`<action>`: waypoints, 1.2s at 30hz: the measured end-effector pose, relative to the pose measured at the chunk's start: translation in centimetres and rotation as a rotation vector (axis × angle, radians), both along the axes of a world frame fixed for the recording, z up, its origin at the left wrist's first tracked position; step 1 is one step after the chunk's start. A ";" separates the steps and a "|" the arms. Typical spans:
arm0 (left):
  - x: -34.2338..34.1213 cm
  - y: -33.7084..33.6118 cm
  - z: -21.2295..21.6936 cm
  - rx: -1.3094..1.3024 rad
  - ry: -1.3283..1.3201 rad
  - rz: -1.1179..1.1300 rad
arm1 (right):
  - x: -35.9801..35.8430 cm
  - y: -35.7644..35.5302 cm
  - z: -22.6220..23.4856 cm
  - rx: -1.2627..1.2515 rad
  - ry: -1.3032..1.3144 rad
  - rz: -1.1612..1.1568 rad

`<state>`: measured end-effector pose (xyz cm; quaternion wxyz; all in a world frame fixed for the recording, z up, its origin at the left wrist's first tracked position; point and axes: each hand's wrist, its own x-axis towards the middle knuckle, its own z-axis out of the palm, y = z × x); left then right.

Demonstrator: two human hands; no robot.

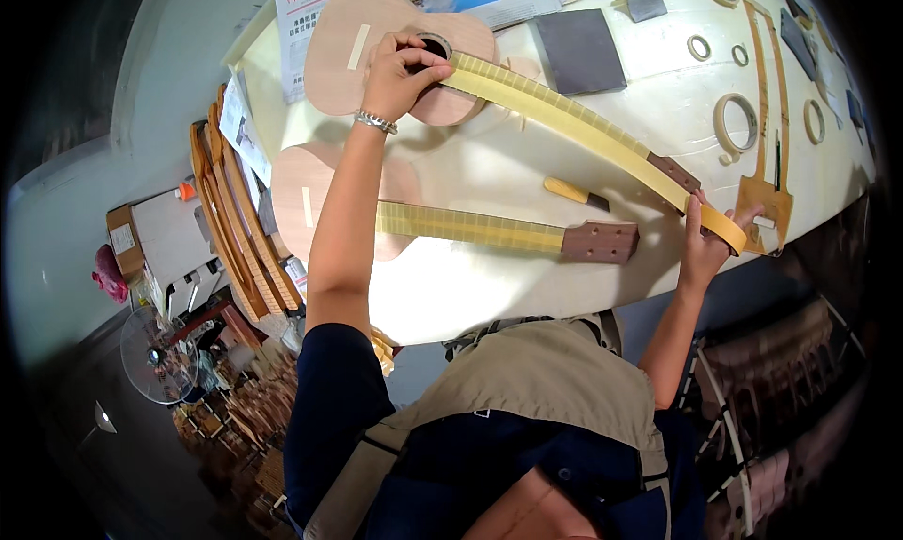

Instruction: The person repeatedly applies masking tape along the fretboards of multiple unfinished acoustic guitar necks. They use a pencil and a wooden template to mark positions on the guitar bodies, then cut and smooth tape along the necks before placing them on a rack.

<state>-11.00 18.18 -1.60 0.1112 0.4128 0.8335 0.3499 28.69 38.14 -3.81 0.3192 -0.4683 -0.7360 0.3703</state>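
An unfinished pale wood ukulele [329,46] lies across the table, its fretboard covered with yellow masking tape. A long strip of masking tape [602,145] runs along the near side of its neck, from the sound hole to my right hand. By the sound hole, my left hand [400,74] has thumb and fingers closed at the strip's end. Past the brown headstock [674,170], my right hand [701,248] grips the masking tape roll [722,228]. A second ukulele [293,187], also taped on its fretboard, lies nearer me, partly behind my left forearm.
A yellow-handled knife [569,192] lies between the two necks. Dark sandpaper sheets [580,51], newspaper [296,32] and tape rolls [736,124] are farther back. A wooden frame-like tool [764,199] rests at right. Several wooden necks [235,211] stand off the table's left edge.
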 end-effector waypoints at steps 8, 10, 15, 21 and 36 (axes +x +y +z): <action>0.1 -0.3 -0.6 0.005 0.150 -0.018 | -0.1 0.1 -0.2 -0.062 -0.031 0.008; 0.3 -0.4 -0.5 -0.004 0.230 -0.041 | -0.3 0.1 0.0 -0.083 -0.019 -0.006; 2.0 -1.2 -0.2 -0.027 0.281 0.037 | -0.5 0.3 -0.6 -0.056 0.049 -0.075; 6.4 -2.0 -0.6 -0.320 0.484 -0.207 | -1.7 0.3 -0.2 -0.102 0.109 -0.175; 20.5 7.7 -0.3 -0.195 0.409 -0.817 | -2.4 -1.2 -2.9 -0.046 0.063 -0.186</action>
